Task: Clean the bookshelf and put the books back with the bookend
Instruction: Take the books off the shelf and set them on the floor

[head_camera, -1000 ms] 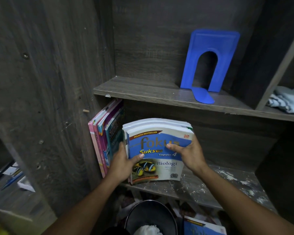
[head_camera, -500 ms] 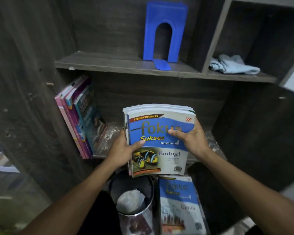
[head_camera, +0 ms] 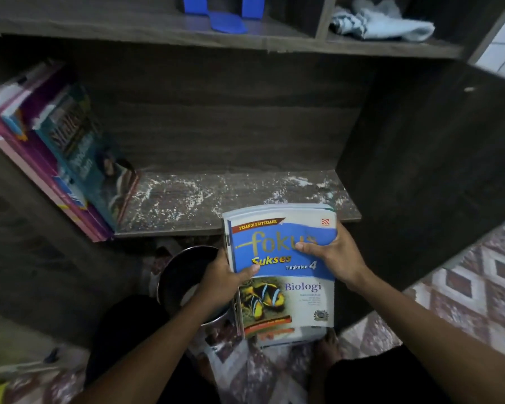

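A home study corner: wooden bookshelf (head_camera: 216, 118) holding schoolbooks (head_camera: 70, 158), patterned floor mat (head_camera: 464, 287) below.

book stack (head_camera: 274, 275) | off lower shelf (head_camera: 216, 196) | now lowered before its front edge, away from leaning books (head_camera: 70, 158)

The front book (head_camera: 283, 249) of those I hold carries the only words I can read. A red banner across its upper left corner says "PELANGI BESTSELLER". Below it, on the blue band, big gold letters spell "foku", and the thumb of my right hand (head_camera: 334, 253) hides most of the next letter. Under that stands "Sukses" in yellow, then "Tingkatan 4" in white. On the pale lower half, beside the striped fish, is "Biologi"; the small lines beneath it are too fine to read. The teal book (head_camera: 79, 153) leaning at the left of the shelf has large lettering on its cover, but it is blurred.
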